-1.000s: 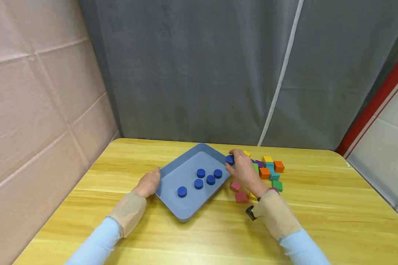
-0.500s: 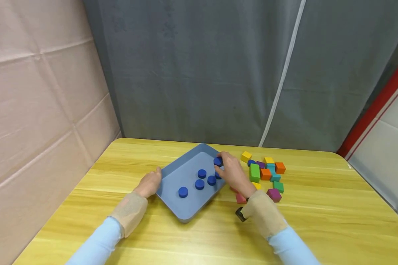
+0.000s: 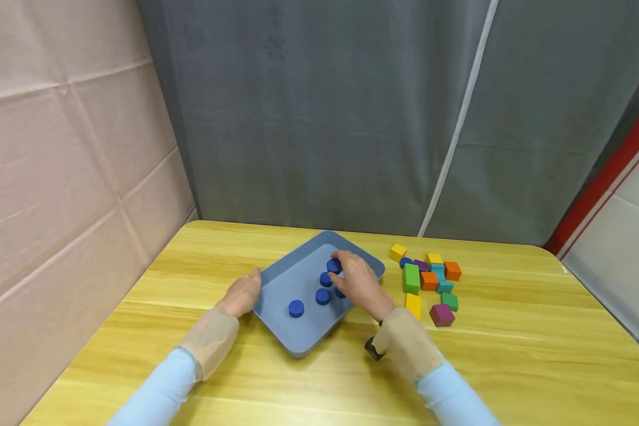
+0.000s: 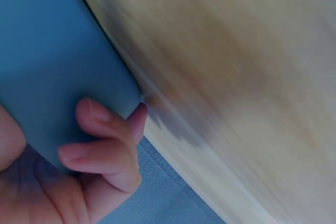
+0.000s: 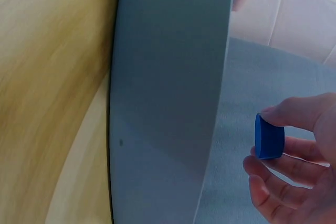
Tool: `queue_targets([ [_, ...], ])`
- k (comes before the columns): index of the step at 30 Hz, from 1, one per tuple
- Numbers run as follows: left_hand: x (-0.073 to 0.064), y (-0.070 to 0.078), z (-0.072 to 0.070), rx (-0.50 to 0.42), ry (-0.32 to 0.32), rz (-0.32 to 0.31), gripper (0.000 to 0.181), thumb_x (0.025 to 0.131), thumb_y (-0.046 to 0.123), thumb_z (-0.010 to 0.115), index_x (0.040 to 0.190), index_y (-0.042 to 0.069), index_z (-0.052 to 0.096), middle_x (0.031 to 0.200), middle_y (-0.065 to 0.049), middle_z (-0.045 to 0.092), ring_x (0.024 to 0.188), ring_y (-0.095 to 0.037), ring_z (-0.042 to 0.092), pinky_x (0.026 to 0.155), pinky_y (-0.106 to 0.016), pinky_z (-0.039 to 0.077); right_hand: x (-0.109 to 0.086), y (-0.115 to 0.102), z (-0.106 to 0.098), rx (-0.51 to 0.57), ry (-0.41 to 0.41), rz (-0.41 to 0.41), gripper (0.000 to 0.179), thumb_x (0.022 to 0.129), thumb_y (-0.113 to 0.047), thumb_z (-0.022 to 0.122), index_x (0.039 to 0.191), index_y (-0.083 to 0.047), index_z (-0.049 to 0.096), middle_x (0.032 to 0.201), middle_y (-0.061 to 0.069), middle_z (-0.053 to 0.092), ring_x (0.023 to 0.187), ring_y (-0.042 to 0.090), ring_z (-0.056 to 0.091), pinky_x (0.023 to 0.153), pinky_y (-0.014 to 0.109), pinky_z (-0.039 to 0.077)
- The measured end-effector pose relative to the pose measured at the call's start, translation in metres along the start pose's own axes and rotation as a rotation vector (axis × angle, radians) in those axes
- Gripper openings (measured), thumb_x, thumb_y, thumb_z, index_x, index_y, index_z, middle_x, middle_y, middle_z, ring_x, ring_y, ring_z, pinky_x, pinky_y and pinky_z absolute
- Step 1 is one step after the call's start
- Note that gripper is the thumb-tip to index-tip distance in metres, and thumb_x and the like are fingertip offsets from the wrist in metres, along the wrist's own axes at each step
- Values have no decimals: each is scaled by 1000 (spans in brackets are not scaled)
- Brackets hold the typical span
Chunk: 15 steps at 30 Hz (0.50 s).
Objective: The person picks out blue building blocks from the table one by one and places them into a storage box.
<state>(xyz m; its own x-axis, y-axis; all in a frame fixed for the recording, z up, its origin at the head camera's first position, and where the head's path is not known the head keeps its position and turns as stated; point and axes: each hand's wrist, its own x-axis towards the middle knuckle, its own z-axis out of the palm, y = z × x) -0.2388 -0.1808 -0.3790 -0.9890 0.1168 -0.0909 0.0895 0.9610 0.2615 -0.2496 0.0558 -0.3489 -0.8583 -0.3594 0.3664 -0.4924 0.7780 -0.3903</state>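
Observation:
A grey-blue tray [image 3: 274,290] stands at an angle on the table. My left hand [image 3: 244,294] grips its left side; in the left wrist view the curled fingers [image 4: 102,163] press the tray wall [image 4: 47,56], thumb opposite. Over the tray, my right hand [image 3: 359,285] holds a blue round block [image 3: 333,266]. The right wrist view shows that block [image 5: 271,141] pinched between thumb and fingers, beyond the tray's outer wall [image 5: 163,93]. Several like blue round blocks [image 3: 296,308] lie on the tray floor, one partly hidden under the right hand.
Right of the tray, loose coloured blocks lie on the wooden table [image 3: 511,331]: a green block [image 3: 411,278], a yellow block [image 3: 413,306], a purple block [image 3: 442,315], a blue round block [image 3: 405,261] and others. A grey curtain [image 3: 319,118] hangs behind the table.
My right hand has moved left with the blue round block, from the tray's right rim to over its inside. The left hand keeps its grip on the tray.

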Motion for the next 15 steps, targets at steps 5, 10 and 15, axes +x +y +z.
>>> queue_targets([
  [5, 0, 0, 0, 0, -5, -6, 46, 84, -10, 37, 128, -16, 28, 107, -38, 50, 94, -43, 54, 81, -47, 47, 4, -8, 6, 3, -3, -40, 33, 77, -11, 67, 107, 1, 59, 97, 12, 62, 85, 22, 57, 75, 34, 51],
  [10, 0, 0, -1, -10, 5, -3, 43, 84, -9, 36, 126, -16, 29, 105, -37, 51, 92, -44, 54, 80, -48, 47, 8, -16, 12, -11, 14, -99, 30, 76, -9, 67, 104, 1, 60, 97, 12, 62, 87, 23, 58, 76, 34, 51],
  [15, 0, 1, -1, -15, 4, -5, 41, 85, -9, 35, 124, -16, 31, 103, -37, 51, 90, -44, 55, 78, -48, 47, 10, -20, 18, 1, 10, -119, 28, 75, -7, 68, 101, 2, 61, 95, 13, 62, 89, 25, 58, 77, 35, 50],
])
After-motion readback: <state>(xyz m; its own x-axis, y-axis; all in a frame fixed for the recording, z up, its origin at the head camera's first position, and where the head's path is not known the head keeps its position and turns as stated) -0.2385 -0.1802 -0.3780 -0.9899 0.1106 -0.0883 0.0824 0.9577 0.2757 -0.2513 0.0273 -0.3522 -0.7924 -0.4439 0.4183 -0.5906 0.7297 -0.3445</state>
